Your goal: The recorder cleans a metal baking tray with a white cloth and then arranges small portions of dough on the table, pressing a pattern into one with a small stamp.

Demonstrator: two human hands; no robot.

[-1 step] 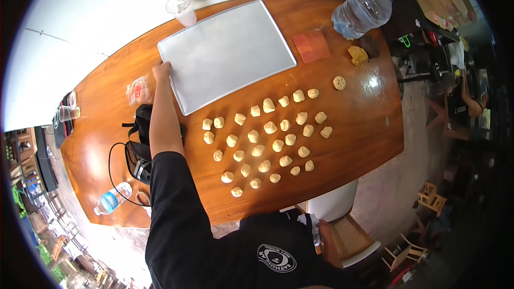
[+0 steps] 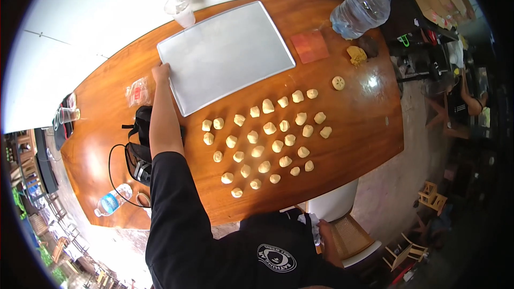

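At the far left, my left hand (image 2: 161, 71) is closed on the left edge of a flat grey metal baking tray (image 2: 227, 56). The tray lies slightly turned on the wooden table, its upper face bare. My right hand (image 2: 326, 236) is low beside my body, its fingers partly hidden, closed against a crumpled white cloth (image 2: 311, 227). In loose rows between me and the tray lie many small pale dough balls (image 2: 258, 151). One flat round dough piece (image 2: 338, 83) with a pattern on top sits apart at the right.
A clear plastic cup (image 2: 182, 12) stands behind the tray. Right of it are an orange-red square sheet (image 2: 310, 47), a yellow crumbly lump (image 2: 356, 55) and a big water bottle (image 2: 362, 13). A black bag (image 2: 140, 152), plastic wrapper (image 2: 138, 92) and small bottle (image 2: 113, 200) lie left.
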